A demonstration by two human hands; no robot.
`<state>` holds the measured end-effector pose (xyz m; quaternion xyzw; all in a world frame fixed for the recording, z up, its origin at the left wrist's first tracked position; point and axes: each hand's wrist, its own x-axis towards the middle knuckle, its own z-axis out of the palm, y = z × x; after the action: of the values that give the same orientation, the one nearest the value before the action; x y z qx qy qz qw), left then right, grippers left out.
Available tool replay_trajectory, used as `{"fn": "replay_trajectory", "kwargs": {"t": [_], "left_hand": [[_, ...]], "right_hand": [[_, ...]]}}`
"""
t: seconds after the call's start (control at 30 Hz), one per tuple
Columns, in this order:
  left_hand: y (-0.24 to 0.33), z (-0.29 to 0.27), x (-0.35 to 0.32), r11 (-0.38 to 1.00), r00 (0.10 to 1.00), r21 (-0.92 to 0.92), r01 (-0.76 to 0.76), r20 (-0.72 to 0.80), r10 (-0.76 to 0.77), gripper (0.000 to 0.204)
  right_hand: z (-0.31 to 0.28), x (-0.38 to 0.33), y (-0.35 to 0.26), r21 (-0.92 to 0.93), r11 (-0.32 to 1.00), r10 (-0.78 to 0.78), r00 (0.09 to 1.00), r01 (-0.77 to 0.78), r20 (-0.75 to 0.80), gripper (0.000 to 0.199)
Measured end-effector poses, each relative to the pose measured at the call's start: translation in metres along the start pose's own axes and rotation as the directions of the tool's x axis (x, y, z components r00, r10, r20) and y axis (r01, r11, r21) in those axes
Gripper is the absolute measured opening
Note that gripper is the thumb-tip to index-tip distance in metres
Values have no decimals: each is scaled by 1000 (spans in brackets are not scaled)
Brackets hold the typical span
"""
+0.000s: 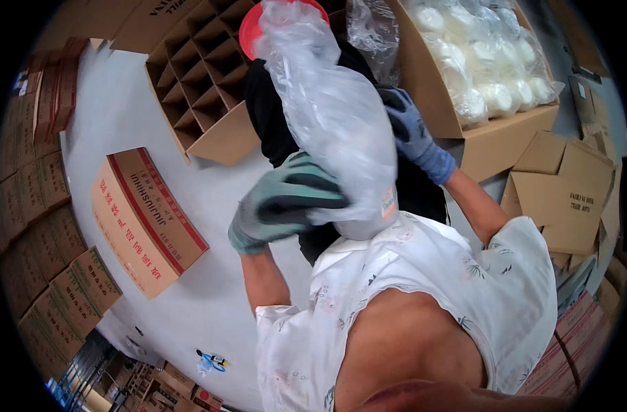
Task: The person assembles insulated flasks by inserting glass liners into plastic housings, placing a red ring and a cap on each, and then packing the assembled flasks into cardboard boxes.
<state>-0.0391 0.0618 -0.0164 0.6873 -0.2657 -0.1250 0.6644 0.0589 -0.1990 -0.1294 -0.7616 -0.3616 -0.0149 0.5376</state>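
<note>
Left hand [286, 200] curls at the plastic bag [334, 117], right hand [415, 134] opposite; cannot tell whether either pinches. Tension evenly.

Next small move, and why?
Probably straighten the clear plastic bag toward its far end: it lies crumpled across the lap, with the gloved left hand and right hand at its opposite sides.
</note>
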Motion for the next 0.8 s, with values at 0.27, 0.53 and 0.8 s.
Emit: {"fn": "replay_trajectory", "kwargs": {"t": [0.27, 0.53, 0.8], "left_hand": [[14, 29, -39, 584, 579, 215, 783, 93, -810, 31], [1, 31, -14, 859, 989, 506, 77, -148, -2, 36], [-38, 92, -105, 866, 959, 455, 206, 83, -271, 27]], "right_hand": [[-18, -68, -40, -273, 920, -167, 912, 281, 374, 34], [-50, -55, -47, -232, 973, 61, 975, -10, 214, 36], [-45, -91, -45, -265, 896, -135, 785, 358, 605, 30]]}}
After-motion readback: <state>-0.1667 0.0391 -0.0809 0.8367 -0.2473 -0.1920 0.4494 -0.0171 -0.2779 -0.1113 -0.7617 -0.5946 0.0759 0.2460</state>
